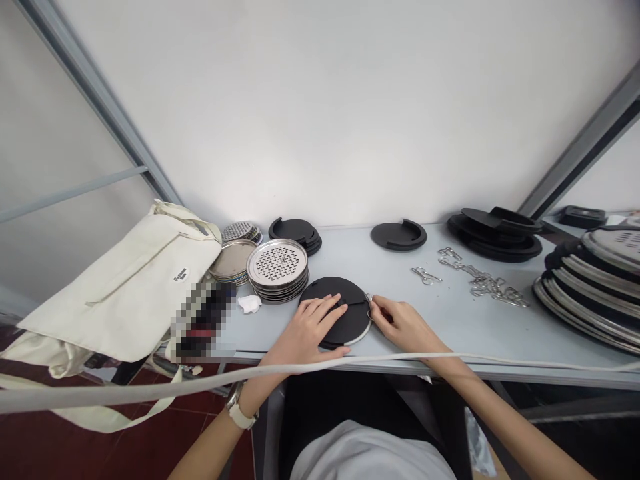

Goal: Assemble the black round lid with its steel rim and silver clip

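A round black disc (334, 288) with a pale rim showing at its lower right lies near the table's front edge. My left hand (320, 327) rests on it, fingers stretched out and pressing flat, thumb along the near side. At the disc's right edge, my right hand (395, 322) pinches a small metal wire clip (369, 298); the fingers partly hide it. Just left of the disc stands a stack of perforated metal grater discs (278, 263). Loose wire clips (426, 275) lie to the right, with a larger pile of clips (493, 287) beyond.
Black round holders (399, 235) stand along the wall, with more black holders (495, 233) at right. A tall stack of metal-rimmed discs (590, 293) fills the right side. A cream bag (125, 287) hangs over the left edge. A white cable (210, 379) crosses in front of my forearms.
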Tool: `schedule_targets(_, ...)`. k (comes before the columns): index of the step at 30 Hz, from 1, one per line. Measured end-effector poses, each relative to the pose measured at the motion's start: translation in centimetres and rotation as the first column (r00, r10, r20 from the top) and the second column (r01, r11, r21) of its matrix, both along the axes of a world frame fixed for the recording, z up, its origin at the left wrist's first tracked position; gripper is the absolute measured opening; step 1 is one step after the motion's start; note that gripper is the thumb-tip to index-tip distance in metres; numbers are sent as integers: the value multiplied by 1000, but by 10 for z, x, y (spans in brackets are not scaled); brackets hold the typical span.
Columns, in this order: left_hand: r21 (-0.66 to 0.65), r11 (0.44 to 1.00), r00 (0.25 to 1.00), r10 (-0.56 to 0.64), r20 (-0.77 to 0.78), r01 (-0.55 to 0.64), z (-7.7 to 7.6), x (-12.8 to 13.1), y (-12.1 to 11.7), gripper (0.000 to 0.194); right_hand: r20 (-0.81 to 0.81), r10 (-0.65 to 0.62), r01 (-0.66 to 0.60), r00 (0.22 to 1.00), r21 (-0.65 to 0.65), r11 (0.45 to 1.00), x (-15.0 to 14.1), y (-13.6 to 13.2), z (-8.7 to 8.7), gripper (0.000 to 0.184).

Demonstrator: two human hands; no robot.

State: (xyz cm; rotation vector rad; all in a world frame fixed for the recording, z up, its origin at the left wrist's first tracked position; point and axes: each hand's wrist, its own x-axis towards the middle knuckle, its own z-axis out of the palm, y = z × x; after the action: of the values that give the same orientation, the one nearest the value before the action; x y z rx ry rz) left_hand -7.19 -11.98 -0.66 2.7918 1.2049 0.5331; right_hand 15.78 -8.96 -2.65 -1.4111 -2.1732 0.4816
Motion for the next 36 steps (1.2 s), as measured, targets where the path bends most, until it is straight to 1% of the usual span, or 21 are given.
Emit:
schedule_targets(10,4,1000,1000,-4,-2,4,0,1,0,61,88,16,-17,996,17,1000,1,1,-1,32)
schedule_targets(18,60,998,1000,-18,-10,18,-3,3,1,56,174,8,-23,985,79,997,2,2,-7,33)
schedule_targets(24,72,997,1000,8,-16,-7,-3,4,1,57,212,-6,-16,977,98,995,0,3,-7,31)
schedule_targets(31,98,995,1000,16,-25,-14,-5,5,1,58,179,25,-39,984,75,996,1,3,-6,31)
schedule_targets(36,86,996,1000,14,-25,-12,-5,4,1,58,126,20,-28,992,60,998,0,3,-6,30)
